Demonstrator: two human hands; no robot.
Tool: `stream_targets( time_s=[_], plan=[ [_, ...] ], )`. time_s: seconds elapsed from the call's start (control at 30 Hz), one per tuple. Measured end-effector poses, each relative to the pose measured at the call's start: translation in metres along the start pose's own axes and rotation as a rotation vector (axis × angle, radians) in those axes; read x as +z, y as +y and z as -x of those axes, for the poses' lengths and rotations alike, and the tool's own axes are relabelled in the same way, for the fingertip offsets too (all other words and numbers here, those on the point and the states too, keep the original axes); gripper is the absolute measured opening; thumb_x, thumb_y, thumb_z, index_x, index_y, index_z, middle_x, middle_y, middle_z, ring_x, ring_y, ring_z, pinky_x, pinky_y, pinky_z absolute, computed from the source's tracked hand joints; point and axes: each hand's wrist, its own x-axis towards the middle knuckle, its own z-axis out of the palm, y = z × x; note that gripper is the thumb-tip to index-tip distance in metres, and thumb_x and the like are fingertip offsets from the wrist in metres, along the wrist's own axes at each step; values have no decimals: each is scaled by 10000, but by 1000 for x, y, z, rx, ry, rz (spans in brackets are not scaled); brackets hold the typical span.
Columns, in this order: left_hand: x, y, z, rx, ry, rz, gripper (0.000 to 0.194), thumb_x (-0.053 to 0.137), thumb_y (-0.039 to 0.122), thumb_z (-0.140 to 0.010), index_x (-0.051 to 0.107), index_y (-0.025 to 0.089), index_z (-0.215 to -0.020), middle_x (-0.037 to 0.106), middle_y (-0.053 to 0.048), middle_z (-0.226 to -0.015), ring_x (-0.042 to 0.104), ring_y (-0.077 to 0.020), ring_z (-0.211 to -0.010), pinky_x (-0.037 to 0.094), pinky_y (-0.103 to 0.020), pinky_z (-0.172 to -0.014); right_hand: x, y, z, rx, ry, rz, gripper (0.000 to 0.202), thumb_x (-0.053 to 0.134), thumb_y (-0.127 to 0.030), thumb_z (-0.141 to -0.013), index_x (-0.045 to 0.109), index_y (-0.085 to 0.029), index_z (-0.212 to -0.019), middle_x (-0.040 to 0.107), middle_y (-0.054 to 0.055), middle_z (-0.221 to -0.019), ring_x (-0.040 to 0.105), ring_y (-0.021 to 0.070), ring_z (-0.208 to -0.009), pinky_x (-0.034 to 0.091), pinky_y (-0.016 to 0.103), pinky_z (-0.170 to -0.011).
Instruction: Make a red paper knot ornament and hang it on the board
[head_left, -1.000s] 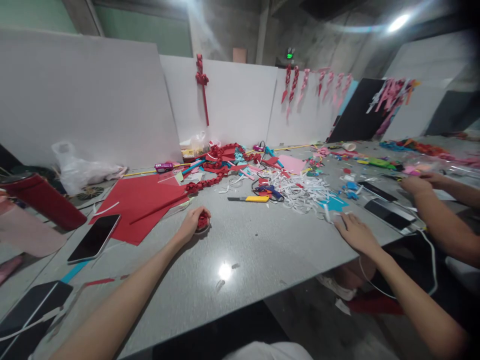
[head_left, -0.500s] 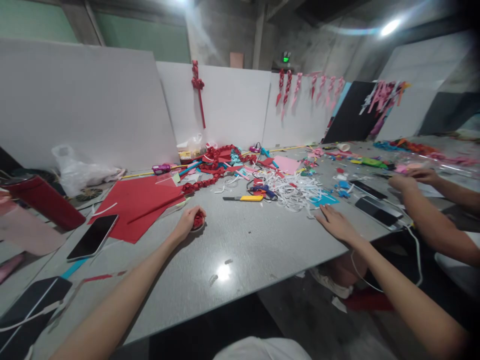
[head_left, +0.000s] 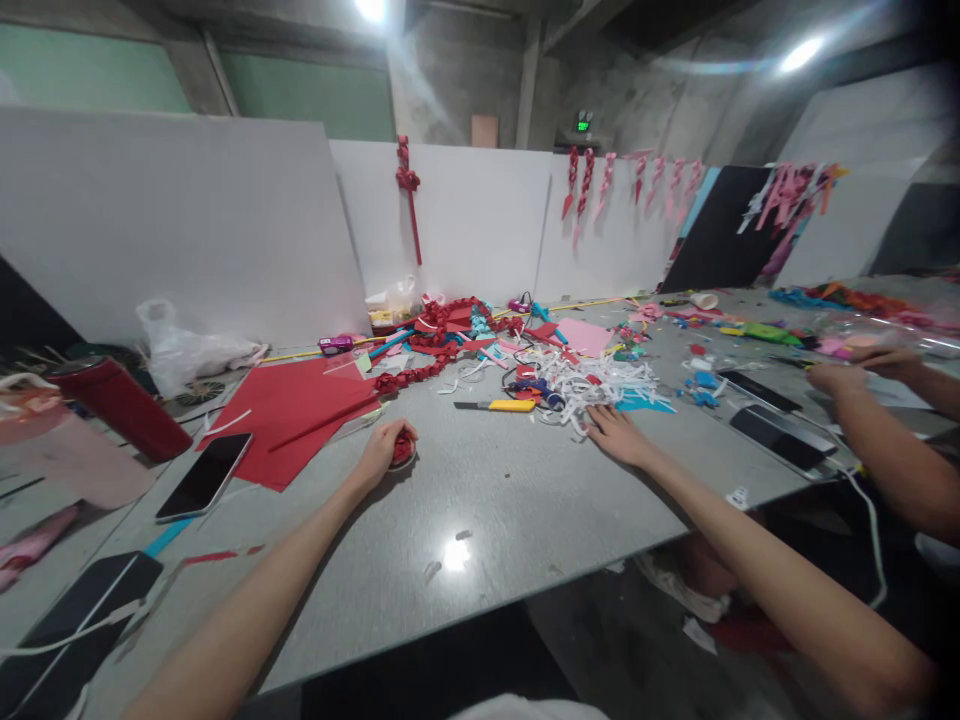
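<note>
My left hand [head_left: 381,455] rests on the grey table, its fingers curled around a small round dish [head_left: 406,459] with a pale rim and crumpled red pieces inside. Beyond it lies a utility knife [head_left: 511,406] with a yellow handle, blade to the left. My right hand [head_left: 616,435] lies flat with fingers stretched out, at the near edge of a heap of white paper strips [head_left: 600,378]. Close to its fingertips is a blue sheet [head_left: 646,401], partly under the strips. A dark blue glue gun [head_left: 537,385] sits at the heap's left side.
Red sheets [head_left: 292,415] and a red folded-paper chain [head_left: 412,377] lie at the left. A phone [head_left: 206,475], a red tumbler [head_left: 124,408] and a power bank [head_left: 780,438] stand or lie about. At right are a co-worker's hands [head_left: 862,370].
My right hand has slid left along the table, from beside the blue sheet to the near edge of the white strips. My left hand stays around the dish; the view shifts slightly.
</note>
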Motion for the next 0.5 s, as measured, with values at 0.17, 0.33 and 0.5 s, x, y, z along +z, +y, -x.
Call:
stream_targets(
  time_s=[0.17,0.33,0.5],
  plan=[
    [-17,-8,-12,-14,194,-26,492,422,629,-922,596,196,-770,615,-38,-611,504,-144,-478,362,-253,-495,5,-37,-9,-94,-8,-9,867,226,-687,-1040,324,-93,-1664,317,214,-1729,261,369,-1625,178,542,-1327],
    [-24,-11,-23,-21,250,-168,444,380,545,-910,590,209,-711,577,-34,-558,463,-155,-453,325,-265,-488,4,-52,-28,-127,-13,-41,829,267,-688,-1038,442,-92,-1588,334,237,-1715,268,388,-1618,192,576,-1311],
    [9,-5,-8,42,112,-365,370,492,432,-922,653,214,-670,644,-45,-630,579,-191,-603,375,-287,-598,-2,-58,-34,-157,-9,-39,724,313,-646,-1051,582,-108,-1455,396,238,-1682,299,380,-1604,219,583,-1298]
  ],
)
